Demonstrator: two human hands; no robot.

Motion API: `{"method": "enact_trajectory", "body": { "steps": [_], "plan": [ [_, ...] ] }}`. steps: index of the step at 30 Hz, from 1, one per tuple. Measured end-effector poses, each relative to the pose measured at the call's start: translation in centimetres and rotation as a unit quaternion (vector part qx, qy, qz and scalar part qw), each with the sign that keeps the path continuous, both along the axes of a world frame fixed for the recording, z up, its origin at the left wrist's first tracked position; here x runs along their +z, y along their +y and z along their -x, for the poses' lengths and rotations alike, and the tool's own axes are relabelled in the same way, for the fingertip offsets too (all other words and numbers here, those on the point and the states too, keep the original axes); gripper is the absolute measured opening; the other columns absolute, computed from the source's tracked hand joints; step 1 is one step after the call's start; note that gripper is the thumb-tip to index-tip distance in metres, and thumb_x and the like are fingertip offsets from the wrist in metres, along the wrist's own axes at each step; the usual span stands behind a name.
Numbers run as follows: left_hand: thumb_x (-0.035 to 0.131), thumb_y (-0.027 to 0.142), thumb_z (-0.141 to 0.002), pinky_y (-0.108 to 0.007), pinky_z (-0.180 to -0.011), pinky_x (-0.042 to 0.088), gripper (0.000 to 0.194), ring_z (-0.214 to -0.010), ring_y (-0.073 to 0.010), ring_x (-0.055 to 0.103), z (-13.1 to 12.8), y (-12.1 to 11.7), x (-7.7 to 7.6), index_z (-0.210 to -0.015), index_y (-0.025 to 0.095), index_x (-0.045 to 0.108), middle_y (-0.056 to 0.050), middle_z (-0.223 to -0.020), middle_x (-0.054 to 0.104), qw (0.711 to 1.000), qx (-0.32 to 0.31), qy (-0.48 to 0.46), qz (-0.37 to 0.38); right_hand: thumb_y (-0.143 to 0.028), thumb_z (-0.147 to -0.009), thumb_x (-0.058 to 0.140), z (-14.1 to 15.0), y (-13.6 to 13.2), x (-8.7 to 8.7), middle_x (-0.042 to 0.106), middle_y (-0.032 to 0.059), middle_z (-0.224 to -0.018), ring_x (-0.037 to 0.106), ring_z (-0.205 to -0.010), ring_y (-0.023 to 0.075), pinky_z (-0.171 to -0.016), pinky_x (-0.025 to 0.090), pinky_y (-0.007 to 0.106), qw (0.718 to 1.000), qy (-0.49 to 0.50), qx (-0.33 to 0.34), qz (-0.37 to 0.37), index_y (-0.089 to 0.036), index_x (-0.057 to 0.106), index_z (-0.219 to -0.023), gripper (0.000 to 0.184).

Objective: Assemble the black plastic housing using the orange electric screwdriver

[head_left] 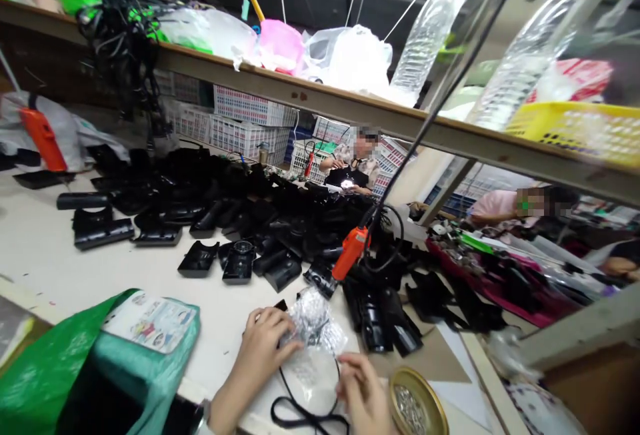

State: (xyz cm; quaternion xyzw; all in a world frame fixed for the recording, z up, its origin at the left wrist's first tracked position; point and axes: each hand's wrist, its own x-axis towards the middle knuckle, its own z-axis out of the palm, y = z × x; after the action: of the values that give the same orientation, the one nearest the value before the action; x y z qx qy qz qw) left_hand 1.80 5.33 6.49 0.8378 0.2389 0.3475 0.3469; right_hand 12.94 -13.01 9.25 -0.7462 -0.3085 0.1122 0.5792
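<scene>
My left hand (pixel 270 340) curls its fingers and thumb over the left side of a clear plastic bag (pixel 316 322) with shiny contents I cannot make out. On the bag's right, my right hand (pixel 363 392) is closed, thumb and fingertips together; what they pinch is hidden. A thin black cord (pixel 295 403) runs under the bag and passes close to the right fingers. Beside that hand stands a brass-coloured bowl (pixel 440 415) of small metal screws. Just beyond the bag hangs an orange electric screwdriver (pixel 351 253), its tip near a black plastic shell (pixel 320 278).
Many black plastic shells (pixel 240 262) cover the table (pixel 30 242). A green bag (pixel 55 362) lies at the near left, another orange screwdriver (pixel 43 138) farther back. A shelf (pixel 320 96) with bottles crosses overhead. Two people sit beyond, one (pixel 373 165) opposite.
</scene>
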Motion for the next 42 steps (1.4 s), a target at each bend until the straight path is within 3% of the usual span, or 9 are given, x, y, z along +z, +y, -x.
{"method": "enact_trajectory", "body": {
  "steps": [4, 8, 12, 20, 24, 27, 33, 37, 42],
  "plan": [
    [0.063, 0.040, -0.095, -0.049, -0.096, 0.043, 0.023, -0.096, -0.0303, 0.067, 0.4, -1.7, 1.5, -0.084, 0.021, 0.068, -0.006, -0.091, 0.075, 0.992, 0.051, -0.078, 0.089, -0.058, -0.097, 0.056, 2.7, 2.9, -0.3, 0.067, 0.0072, -0.095, 0.064, -0.085, 0.0247, -0.071, 0.050, 0.032, 0.998, -0.039, 0.037, -0.012, -0.020, 0.065, -0.110, 0.040],
    [0.051, 0.047, -0.102, -0.033, -0.082, 0.054, 0.031, -0.094, -0.0234, 0.070, 1.4, -4.0, 5.2, -0.093, 0.020, 0.064, -0.006, -0.093, 0.073, 0.970, -0.014, -0.157, 0.182, -0.059, -0.096, 0.060, 2.4, 4.0, 2.9, 0.065, 0.0078, -0.108, 0.061, -0.100, 0.0260, -0.080, 0.049, 0.033, 0.993, -0.086, 0.079, -0.030, -0.022, 0.061, -0.117, 0.042],
    [0.046, 0.045, -0.105, -0.030, -0.088, 0.052, 0.029, -0.097, -0.0202, 0.064, 2.8, -5.9, 8.9, -0.101, 0.021, 0.061, -0.006, -0.099, 0.066, 0.951, -0.085, -0.217, 0.205, -0.060, -0.097, 0.061, 2.5, 4.2, 6.6, 0.064, 0.0049, -0.097, 0.061, -0.087, 0.0217, -0.072, 0.048, 0.030, 0.983, -0.116, 0.134, -0.051, -0.021, 0.058, -0.105, 0.040],
    [0.041, 0.033, -0.108, -0.030, -0.084, 0.045, 0.027, -0.090, -0.0174, 0.053, 4.9, -8.7, 14.5, -0.087, 0.023, 0.053, -0.001, -0.094, 0.053, 0.921, -0.218, -0.269, 0.182, -0.043, -0.106, 0.052, 2.9, -0.2, 13.6, 0.055, 0.0003, -0.088, 0.054, -0.079, 0.0167, -0.069, 0.042, 0.027, 0.948, -0.185, 0.249, -0.075, -0.021, 0.053, -0.097, 0.024],
    [0.041, 0.031, -0.106, -0.031, -0.080, 0.043, 0.025, -0.087, -0.0183, 0.051, 5.1, -9.6, 16.9, -0.083, 0.023, 0.047, -0.001, -0.093, 0.054, 0.930, -0.243, -0.259, 0.093, -0.035, -0.111, 0.042, 2.7, -1.9, 15.8, 0.046, -0.0024, -0.078, 0.047, -0.069, 0.0144, -0.064, 0.035, 0.028, 0.917, -0.271, 0.276, -0.097, -0.021, 0.046, -0.085, 0.029],
    [0.040, 0.030, -0.105, -0.036, -0.085, 0.044, 0.028, -0.088, -0.0209, 0.051, 5.1, -10.2, 18.9, -0.078, 0.023, 0.042, 0.000, -0.084, 0.054, 0.932, -0.261, -0.251, -0.005, -0.044, -0.112, 0.038, 2.5, -2.4, 16.5, 0.048, -0.0013, -0.076, 0.046, -0.068, 0.0151, -0.062, 0.035, 0.029, 0.903, -0.286, 0.293, -0.130, -0.021, 0.046, -0.081, 0.039],
    [0.041, 0.026, -0.103, -0.039, -0.083, 0.045, 0.026, -0.087, -0.0224, 0.050, 4.0, -11.7, 21.5, -0.077, 0.023, 0.043, -0.001, -0.080, 0.053, 0.916, -0.316, -0.244, -0.031, -0.025, -0.110, 0.032, 3.3, -3.8, 17.1, 0.059, 0.0043, -0.083, 0.057, -0.072, 0.0197, -0.064, 0.041, 0.033, 0.863, -0.428, 0.154, -0.221, -0.021, 0.051, -0.096, 0.024],
    [0.046, 0.029, -0.103, -0.035, -0.077, 0.046, 0.029, -0.083, -0.0211, 0.053, 1.6, -12.7, 21.5, -0.074, 0.022, 0.046, 0.000, -0.074, 0.051, 0.873, -0.358, -0.326, 0.068, -0.014, -0.103, 0.038, 2.9, -5.2, 17.5, 0.051, 0.0001, -0.074, 0.049, -0.062, 0.0169, -0.058, 0.036, 0.031, 0.870, -0.449, 0.009, -0.204, -0.022, 0.049, -0.090, 0.019],
    [0.047, 0.019, -0.096, -0.028, -0.067, 0.045, 0.030, -0.075, -0.0174, 0.056, -4.1, -13.8, 22.2, -0.068, 0.021, 0.058, 0.000, -0.074, 0.060, 0.839, -0.275, -0.415, 0.218, -0.011, -0.100, 0.039, -0.7, -5.7, 19.4, 0.032, -0.0036, -0.066, 0.034, -0.056, 0.0158, -0.056, 0.024, 0.034, 0.830, -0.520, -0.139, -0.142, -0.025, 0.032, -0.075, 0.030]
  ]
}}
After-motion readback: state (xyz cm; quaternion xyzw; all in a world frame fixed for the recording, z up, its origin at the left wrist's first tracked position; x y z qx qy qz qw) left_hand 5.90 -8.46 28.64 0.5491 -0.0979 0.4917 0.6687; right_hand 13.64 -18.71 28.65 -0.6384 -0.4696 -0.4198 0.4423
